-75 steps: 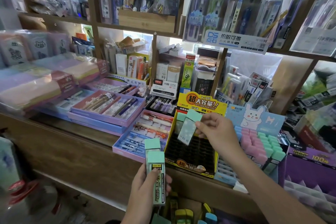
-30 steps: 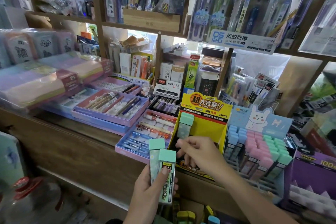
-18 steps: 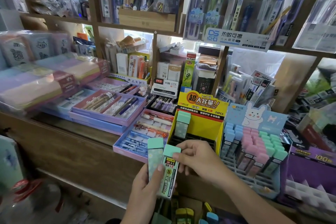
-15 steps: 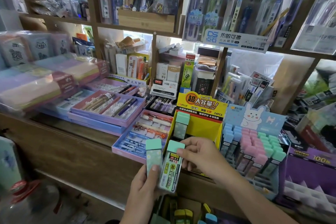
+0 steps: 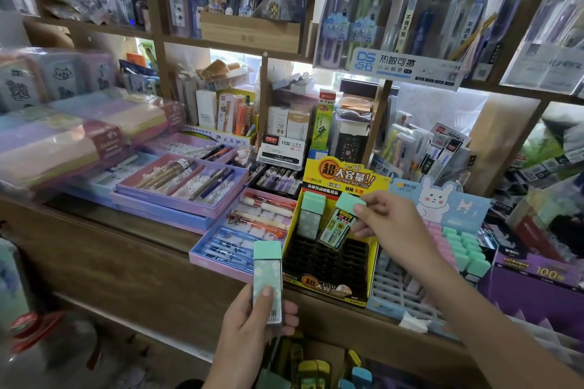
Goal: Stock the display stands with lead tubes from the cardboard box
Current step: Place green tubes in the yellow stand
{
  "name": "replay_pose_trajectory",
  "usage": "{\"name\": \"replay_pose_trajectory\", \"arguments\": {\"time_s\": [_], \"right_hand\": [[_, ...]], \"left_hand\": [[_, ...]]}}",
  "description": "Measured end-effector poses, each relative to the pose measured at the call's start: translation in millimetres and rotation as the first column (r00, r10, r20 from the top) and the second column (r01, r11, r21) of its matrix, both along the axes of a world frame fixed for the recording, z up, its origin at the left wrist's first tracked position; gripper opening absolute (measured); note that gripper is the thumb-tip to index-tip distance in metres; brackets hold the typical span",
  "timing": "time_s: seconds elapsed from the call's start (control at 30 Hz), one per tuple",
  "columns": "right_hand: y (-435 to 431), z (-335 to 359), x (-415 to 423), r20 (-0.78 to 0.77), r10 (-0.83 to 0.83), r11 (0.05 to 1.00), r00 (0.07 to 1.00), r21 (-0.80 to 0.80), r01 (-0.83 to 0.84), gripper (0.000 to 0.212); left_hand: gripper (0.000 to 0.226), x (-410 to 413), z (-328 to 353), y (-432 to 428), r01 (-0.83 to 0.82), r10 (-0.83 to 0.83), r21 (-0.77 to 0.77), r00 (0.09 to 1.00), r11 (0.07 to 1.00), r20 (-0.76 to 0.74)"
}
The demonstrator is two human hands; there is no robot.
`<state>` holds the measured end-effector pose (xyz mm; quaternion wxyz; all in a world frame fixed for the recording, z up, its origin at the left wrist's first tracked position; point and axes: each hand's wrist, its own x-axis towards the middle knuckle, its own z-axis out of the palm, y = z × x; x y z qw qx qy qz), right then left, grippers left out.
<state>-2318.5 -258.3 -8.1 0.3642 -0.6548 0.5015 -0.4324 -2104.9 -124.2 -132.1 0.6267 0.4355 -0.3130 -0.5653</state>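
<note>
My right hand pinches the mint cap of a lead tube and holds it tilted over the black grid of the yellow display stand. One mint-capped tube stands upright in the stand's back left slot. My left hand grips another mint lead tube upright, below and in front of the counter edge. The cardboard box lies low at the bottom edge, with several coloured tubes showing in it.
A blue bunny display stand with pink, blue and green tubes sits right of the yellow one. A purple stand is at the far right. Pen trays fill the counter to the left, and packed shelves rise behind.
My right hand took one of the two tubes from my left hand and carried it up and right over the yellow stand. The left hand now holds a single tube.
</note>
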Motion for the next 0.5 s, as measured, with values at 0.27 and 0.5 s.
{"name": "replay_pose_trajectory", "arguments": {"time_s": [0.27, 0.5], "right_hand": [[-20.9, -5.7, 0.2, -0.111, -0.064, 0.993, 0.992, -0.111, 0.052, 0.011], [-28.8, -18.1, 7.4, -0.206, -0.054, 0.994, 0.977, -0.105, 0.032, 0.019]], "left_hand": [[0.044, -2.8, 4.3, 3.3, -0.003, 0.003, -0.025, 0.999, 1.000, 0.033], [0.044, -3.5, 5.7, 3.9, 0.008, -0.006, -0.027, 0.999, 1.000, 0.050]]}}
